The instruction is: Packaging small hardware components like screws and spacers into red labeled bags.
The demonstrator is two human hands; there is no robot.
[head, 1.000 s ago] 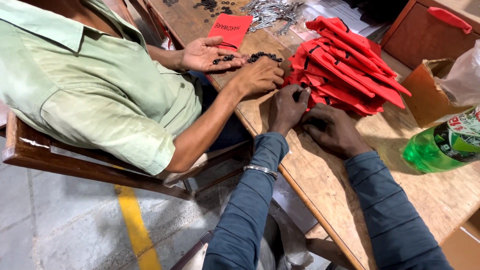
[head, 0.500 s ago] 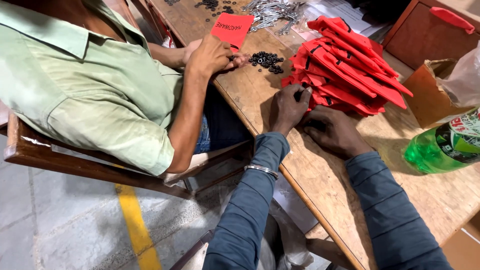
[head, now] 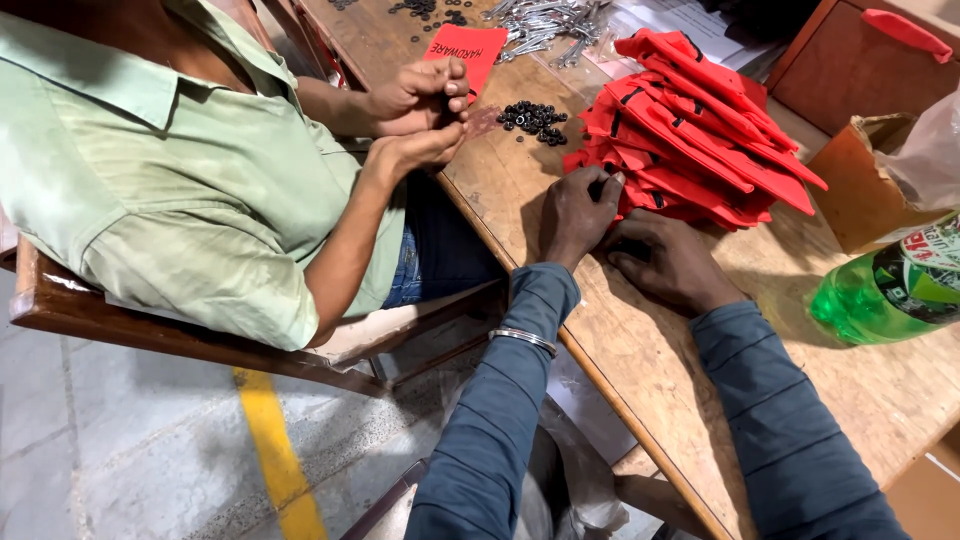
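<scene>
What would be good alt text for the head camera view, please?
The person's left hand and right hand rest on a wooden table, fingers at the edge of a stack of red cards. Beside them, a seated co-worker's hands hold something small near a pile of black washers.

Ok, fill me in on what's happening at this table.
The person's left hand and right hand rest at the near edge of a pile of red packets on the wooden table, the left fingers touching a packet. Beside them a seated co-worker in a green shirt holds both hands together off the table edge, one gripping a red card. Small black washers lie heaped between the two. A green bottle lies at the right.
</scene>
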